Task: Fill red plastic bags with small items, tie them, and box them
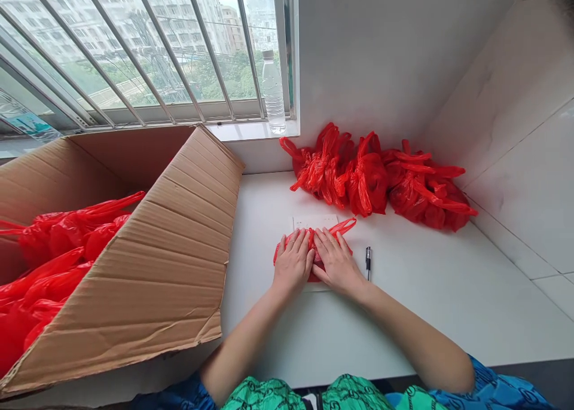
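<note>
A small red plastic bag point(317, 272) lies in front of me on the white table, its knotted handle ends sticking out to the upper right. My left hand point(293, 259) rests flat on the bag's left part, fingers stretched forward. On its right part lies my right hand point(335, 260), also flat, with the thumbs close together. Most of the bag is hidden under both hands, and its contents cannot be made out. Beneath it shows the edge of a flat white pad or sheet point(309, 222). A black pen point(368, 263) lies just right of my right hand.
Several tied red bags point(372, 174) sit in a row against the back wall. At the left stands an open cardboard box point(179, 242) holding more red bags point(67, 236). A clear plastic bottle point(273, 93) stands on the sill of the barred window. A tiled wall borders the right side.
</note>
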Demonstrator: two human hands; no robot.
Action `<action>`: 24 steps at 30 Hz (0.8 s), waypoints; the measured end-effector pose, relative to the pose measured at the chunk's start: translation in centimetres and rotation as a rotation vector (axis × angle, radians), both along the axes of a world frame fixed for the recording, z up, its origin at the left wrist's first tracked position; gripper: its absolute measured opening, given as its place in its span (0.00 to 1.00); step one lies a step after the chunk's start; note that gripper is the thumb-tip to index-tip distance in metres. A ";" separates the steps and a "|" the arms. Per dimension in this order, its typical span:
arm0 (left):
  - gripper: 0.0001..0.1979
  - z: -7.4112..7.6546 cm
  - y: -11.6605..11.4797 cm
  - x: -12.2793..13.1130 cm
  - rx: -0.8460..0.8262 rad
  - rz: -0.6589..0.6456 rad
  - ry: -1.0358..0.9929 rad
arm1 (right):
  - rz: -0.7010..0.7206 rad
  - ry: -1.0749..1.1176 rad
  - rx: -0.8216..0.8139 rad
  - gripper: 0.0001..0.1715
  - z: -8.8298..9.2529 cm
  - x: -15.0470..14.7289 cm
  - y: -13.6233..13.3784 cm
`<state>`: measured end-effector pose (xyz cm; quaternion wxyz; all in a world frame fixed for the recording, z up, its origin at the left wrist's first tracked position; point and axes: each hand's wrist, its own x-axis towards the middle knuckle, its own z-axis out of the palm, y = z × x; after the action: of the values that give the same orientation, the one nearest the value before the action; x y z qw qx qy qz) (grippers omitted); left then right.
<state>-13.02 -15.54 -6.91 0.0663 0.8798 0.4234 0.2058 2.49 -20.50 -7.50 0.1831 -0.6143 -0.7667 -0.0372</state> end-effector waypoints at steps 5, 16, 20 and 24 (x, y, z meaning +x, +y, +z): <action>0.25 0.0 0.0 0.0 -0.010 0.001 0.007 | -0.009 0.007 -0.003 0.37 0.0 -0.1 0.0; 0.24 -0.1 0.0 0.0 0.016 0.012 0.045 | -0.004 -0.024 -0.008 0.37 -0.3 0.1 0.0; 0.24 -0.2 -0.1 0.1 0.014 0.031 0.079 | -0.004 -0.036 -0.027 0.38 -0.4 0.2 0.0; 0.24 -0.4 -0.4 0.2 -0.025 0.038 0.053 | 0.004 -0.042 -0.028 0.37 -0.8 0.1 0.0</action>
<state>-12.82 -15.94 -7.28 0.0624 0.8759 0.4440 0.1781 2.56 -20.54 -8.31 0.1587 -0.6143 -0.7720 -0.0390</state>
